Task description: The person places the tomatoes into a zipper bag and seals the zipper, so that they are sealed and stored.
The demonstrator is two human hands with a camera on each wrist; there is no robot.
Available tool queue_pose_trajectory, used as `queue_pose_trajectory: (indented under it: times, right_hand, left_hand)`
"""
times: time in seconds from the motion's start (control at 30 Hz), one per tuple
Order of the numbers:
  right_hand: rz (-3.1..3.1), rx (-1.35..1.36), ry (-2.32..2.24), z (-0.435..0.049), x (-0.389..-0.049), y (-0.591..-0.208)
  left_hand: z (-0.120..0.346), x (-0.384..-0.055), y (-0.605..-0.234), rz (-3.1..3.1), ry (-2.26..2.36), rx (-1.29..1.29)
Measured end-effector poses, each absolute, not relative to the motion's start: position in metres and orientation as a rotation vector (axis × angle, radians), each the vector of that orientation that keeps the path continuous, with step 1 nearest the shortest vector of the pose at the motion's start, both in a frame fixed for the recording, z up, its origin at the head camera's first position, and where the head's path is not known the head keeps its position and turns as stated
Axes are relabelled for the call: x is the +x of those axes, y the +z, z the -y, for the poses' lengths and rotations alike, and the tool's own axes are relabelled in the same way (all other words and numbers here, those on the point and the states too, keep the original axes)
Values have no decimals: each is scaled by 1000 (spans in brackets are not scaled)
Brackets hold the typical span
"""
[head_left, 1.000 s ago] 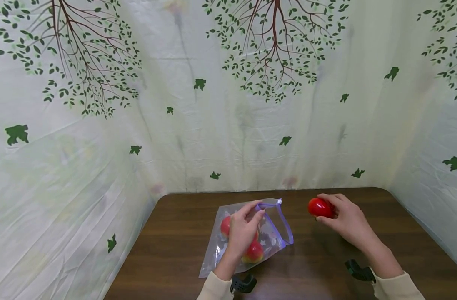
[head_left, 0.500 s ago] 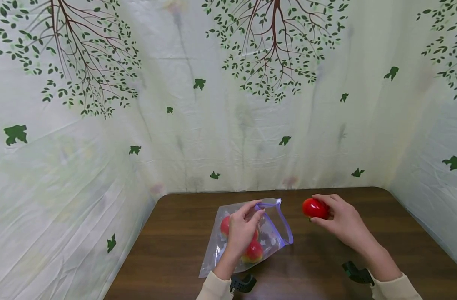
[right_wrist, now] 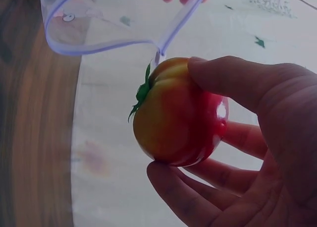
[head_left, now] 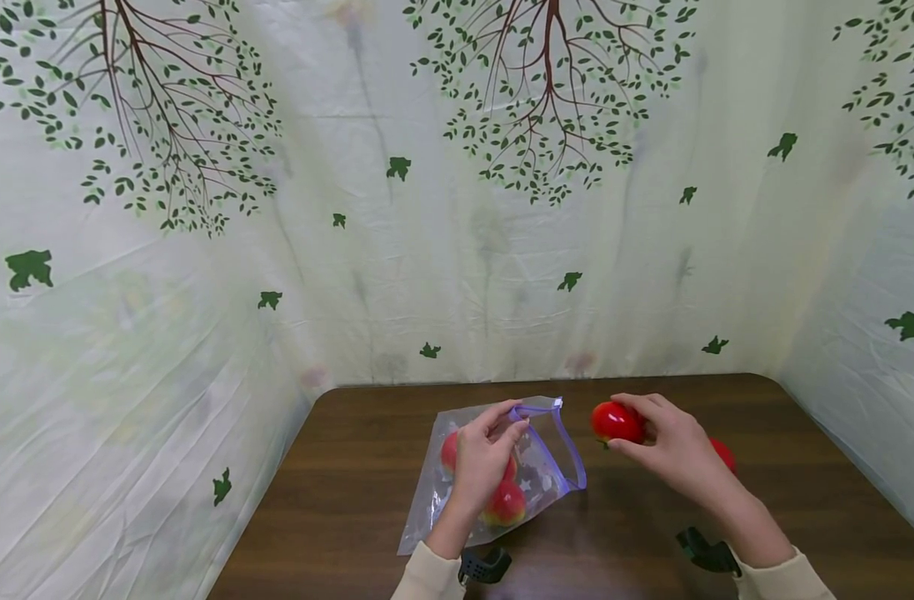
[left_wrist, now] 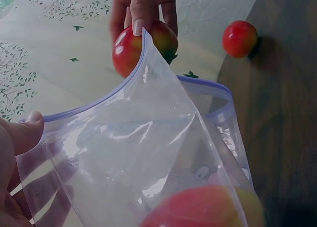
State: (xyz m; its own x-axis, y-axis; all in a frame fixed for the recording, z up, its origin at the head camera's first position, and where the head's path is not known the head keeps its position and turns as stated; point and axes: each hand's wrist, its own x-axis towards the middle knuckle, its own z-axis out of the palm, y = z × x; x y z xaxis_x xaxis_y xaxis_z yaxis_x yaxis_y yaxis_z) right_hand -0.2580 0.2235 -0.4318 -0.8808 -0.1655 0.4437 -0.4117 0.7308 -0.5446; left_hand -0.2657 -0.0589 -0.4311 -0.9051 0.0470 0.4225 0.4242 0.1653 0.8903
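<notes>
A clear zip bag (head_left: 442, 517) with a purple zip edge lies on the table, its mouth gaping to the right. My left hand (head_left: 486, 458) pinches the bag's edge near the mouth. Inside the bag are several round red-and-yellow fruits (head_left: 506, 504), partly covered by that hand. My right hand (head_left: 681, 450) holds a glossy red tomato (head_left: 616, 422) to the right of the mouth, thumb and fingers around its sides. Green sepals show on the tomato (right_wrist: 173, 118) in the right wrist view, facing the bag's side.
A second red tomato (left_wrist: 240, 38) rests on the table, mostly hidden behind my right hand in the head view. The brown wooden table (head_left: 337, 500) ends at a pale curtain (head_left: 457, 317) printed with trees and leaves.
My right hand has moved left with the tomato, closer to the bag's mouth. The second tomato has come into view behind it. My left hand and the bag have stayed in place.
</notes>
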Motion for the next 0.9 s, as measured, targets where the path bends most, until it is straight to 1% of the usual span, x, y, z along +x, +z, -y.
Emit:
queue_pose_trajectory:
  times: [0.53, 0.77, 0.9]
  right_hand:
    - [2582, 468, 1021, -210, -256, -434]
    - [2594, 459, 1065, -203, -255, -438]
    - [2595, 462, 1093, -198, -254, -441]
  left_hand:
    - [59, -266, -431, 2159, -1805, -443]
    - [61, -283, -455, 2154, -1795, -469]
    - [63, -285, -460, 2127, -1788, -525]
